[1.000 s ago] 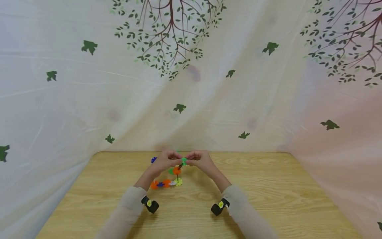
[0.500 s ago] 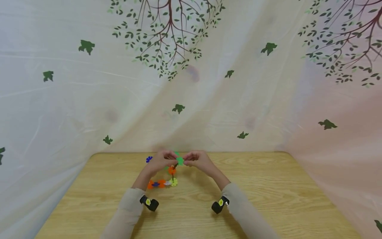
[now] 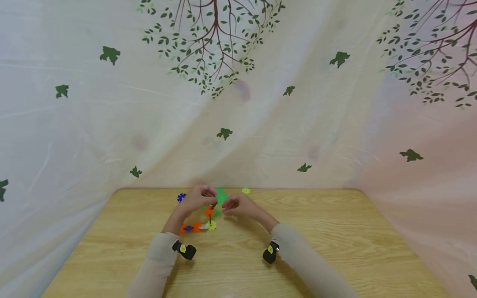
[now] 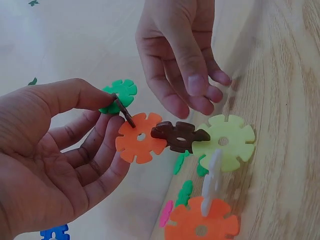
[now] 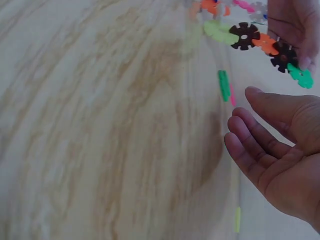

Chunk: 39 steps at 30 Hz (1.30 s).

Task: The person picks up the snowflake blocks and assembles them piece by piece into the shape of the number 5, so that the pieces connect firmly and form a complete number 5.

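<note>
Beyond hands, yellow disc (image 3: 245, 191), blue disc (image 3: 181, 197)

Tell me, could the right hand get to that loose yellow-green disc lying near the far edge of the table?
Probably yes. The right hand is open and holds nothing, and the yellow-green disc lies alone on the table just beyond it. Nothing stands between them; the chain of discs that the left hand pinches is off to the side.

No legible text, label, brand, number or sign appears in any view: the plastic discs (image 4: 141, 145), the tabletop (image 3: 335, 231) and the printed backdrop (image 3: 238, 103) carry colours and patterns only.
</note>
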Each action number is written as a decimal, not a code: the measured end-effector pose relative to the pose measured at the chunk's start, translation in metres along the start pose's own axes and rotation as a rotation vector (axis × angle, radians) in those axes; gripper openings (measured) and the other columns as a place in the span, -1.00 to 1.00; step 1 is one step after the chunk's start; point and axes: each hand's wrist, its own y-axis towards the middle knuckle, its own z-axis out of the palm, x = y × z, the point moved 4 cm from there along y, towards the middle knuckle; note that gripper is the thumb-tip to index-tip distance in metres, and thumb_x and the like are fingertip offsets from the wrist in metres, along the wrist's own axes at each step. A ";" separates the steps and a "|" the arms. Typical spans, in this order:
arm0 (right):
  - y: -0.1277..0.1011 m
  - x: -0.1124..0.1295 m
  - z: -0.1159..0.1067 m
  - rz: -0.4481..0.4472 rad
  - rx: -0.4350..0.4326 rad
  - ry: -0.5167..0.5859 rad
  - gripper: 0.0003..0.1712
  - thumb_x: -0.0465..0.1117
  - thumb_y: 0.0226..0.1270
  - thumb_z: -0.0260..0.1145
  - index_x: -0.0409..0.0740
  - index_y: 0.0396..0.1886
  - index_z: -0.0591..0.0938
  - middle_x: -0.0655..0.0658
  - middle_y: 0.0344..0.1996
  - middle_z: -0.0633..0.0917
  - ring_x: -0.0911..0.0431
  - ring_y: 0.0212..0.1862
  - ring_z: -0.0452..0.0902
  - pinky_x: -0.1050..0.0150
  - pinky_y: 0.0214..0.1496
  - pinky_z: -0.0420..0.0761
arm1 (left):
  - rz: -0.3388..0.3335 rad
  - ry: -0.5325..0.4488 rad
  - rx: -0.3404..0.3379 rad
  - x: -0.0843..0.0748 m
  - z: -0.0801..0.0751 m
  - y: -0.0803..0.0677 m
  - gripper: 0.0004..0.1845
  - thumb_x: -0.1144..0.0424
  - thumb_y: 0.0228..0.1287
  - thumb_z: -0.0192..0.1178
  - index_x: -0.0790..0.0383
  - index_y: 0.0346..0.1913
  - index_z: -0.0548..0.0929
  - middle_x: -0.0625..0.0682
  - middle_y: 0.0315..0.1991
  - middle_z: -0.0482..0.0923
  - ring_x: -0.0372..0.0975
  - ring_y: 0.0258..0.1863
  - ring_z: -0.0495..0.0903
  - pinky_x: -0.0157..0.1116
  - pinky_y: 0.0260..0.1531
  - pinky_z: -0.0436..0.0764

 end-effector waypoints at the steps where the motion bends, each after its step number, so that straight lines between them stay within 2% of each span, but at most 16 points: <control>1: 0.002 -0.001 0.001 -0.001 0.002 -0.008 -0.73 -0.38 0.09 0.40 -0.38 -0.18 0.65 -0.28 -0.26 0.72 0.01 -0.20 0.66 0.37 -0.20 0.63 | -0.009 0.002 -0.002 0.001 0.000 0.000 -0.82 0.35 0.13 0.26 0.35 -0.20 0.60 0.16 -0.31 0.58 -0.16 -0.35 0.53 -0.18 -0.28 0.61; 6: 0.009 -0.005 0.007 0.008 0.007 -0.039 -0.71 -0.38 0.04 0.43 -0.35 -0.19 0.66 -0.25 -0.31 0.72 0.14 -0.29 0.63 0.42 -0.26 0.60 | -0.025 -0.014 0.013 -0.001 -0.002 -0.003 -0.80 0.40 0.14 0.24 0.42 -0.18 0.58 0.19 -0.28 0.56 -0.11 -0.33 0.53 -0.15 -0.26 0.59; 10: 0.015 -0.009 0.008 0.018 0.001 -0.072 -0.72 -0.35 0.04 0.44 -0.30 -0.20 0.66 -0.19 -0.33 0.71 0.24 -0.34 0.55 0.43 -0.29 0.57 | -0.021 -0.026 0.028 -0.013 -0.003 -0.008 -0.77 0.45 0.15 0.21 0.51 -0.14 0.55 0.27 -0.23 0.52 -0.09 -0.33 0.52 -0.05 -0.21 0.58; 13: 0.019 -0.012 0.010 0.016 0.008 -0.100 -0.71 -0.33 0.05 0.45 -0.27 -0.18 0.67 -0.16 -0.32 0.71 0.28 -0.35 0.53 0.43 -0.28 0.57 | -0.023 -0.020 0.039 -0.022 -0.005 -0.012 -0.76 0.44 0.17 0.19 0.53 -0.12 0.54 0.31 -0.22 0.52 -0.11 -0.34 0.51 -0.04 -0.21 0.57; 16: 0.020 -0.012 0.012 0.011 0.036 -0.127 -0.68 -0.31 0.06 0.45 -0.26 -0.14 0.67 -0.16 -0.27 0.71 0.25 -0.31 0.55 0.41 -0.23 0.58 | -0.025 -0.024 0.045 -0.027 -0.007 -0.015 -0.76 0.44 0.19 0.18 0.53 -0.11 0.54 0.34 -0.22 0.53 -0.08 -0.33 0.52 -0.08 -0.25 0.58; 19: 0.021 -0.010 0.014 -0.006 0.070 -0.160 -0.62 -0.29 0.06 0.45 -0.25 -0.07 0.65 -0.16 -0.22 0.70 0.19 -0.24 0.55 0.41 -0.18 0.56 | -0.023 -0.033 0.045 -0.028 -0.007 -0.017 -0.77 0.44 0.19 0.18 0.54 -0.12 0.54 0.36 -0.23 0.53 0.05 -0.31 0.53 -0.11 -0.27 0.57; 22: 0.021 -0.007 0.016 -0.033 0.087 -0.189 -0.61 -0.28 0.06 0.46 -0.23 -0.07 0.65 -0.18 -0.25 0.68 0.14 -0.24 0.52 0.41 -0.21 0.52 | -0.027 -0.046 0.047 -0.028 -0.007 -0.017 -0.77 0.44 0.20 0.18 0.54 -0.13 0.54 0.38 -0.23 0.53 0.19 -0.26 0.51 -0.13 -0.28 0.57; 25: 0.023 -0.006 0.017 -0.057 0.088 -0.220 -0.65 -0.26 0.06 0.46 -0.20 -0.11 0.66 -0.16 -0.34 0.64 0.15 -0.32 0.45 0.43 -0.29 0.47 | -0.033 -0.048 0.048 -0.028 -0.007 -0.017 -0.77 0.42 0.20 0.19 0.54 -0.13 0.54 0.38 -0.24 0.53 0.25 -0.23 0.49 -0.14 -0.29 0.57; 28: 0.025 -0.006 0.019 -0.065 0.076 -0.243 -0.69 -0.23 0.08 0.45 -0.17 -0.14 0.67 -0.10 -0.42 0.58 0.22 -0.38 0.37 0.46 -0.36 0.40 | -0.035 -0.039 0.043 -0.026 -0.007 -0.016 -0.77 0.42 0.20 0.20 0.53 -0.13 0.55 0.38 -0.24 0.53 0.21 -0.26 0.50 -0.13 -0.29 0.57; 33: 0.026 -0.006 0.021 -0.058 0.054 -0.227 -0.69 -0.24 0.07 0.45 -0.19 -0.15 0.68 -0.06 -0.51 0.52 0.24 -0.44 0.30 0.46 -0.42 0.34 | -0.029 -0.038 0.042 -0.012 -0.007 -0.010 -0.76 0.41 0.21 0.20 0.53 -0.13 0.55 0.42 -0.23 0.53 0.23 -0.26 0.49 -0.12 -0.32 0.57; 36: 0.026 -0.006 0.021 -0.046 0.053 -0.220 -0.70 -0.25 0.07 0.45 -0.21 -0.16 0.68 -0.09 -0.49 0.54 0.23 -0.42 0.31 0.45 -0.40 0.34 | -0.035 -0.033 0.035 -0.002 -0.007 -0.006 -0.76 0.37 0.20 0.22 0.48 -0.13 0.56 0.38 -0.24 0.54 0.18 -0.27 0.51 -0.16 -0.35 0.57; 39: 0.026 -0.007 0.021 -0.022 0.052 -0.231 -0.71 -0.24 0.07 0.45 -0.24 -0.19 0.67 -0.13 -0.41 0.61 0.22 -0.37 0.35 0.43 -0.35 0.39 | -0.040 -0.018 0.023 0.004 -0.007 -0.004 -0.77 0.34 0.19 0.24 0.41 -0.13 0.59 0.28 -0.25 0.55 0.03 -0.30 0.52 -0.23 -0.36 0.56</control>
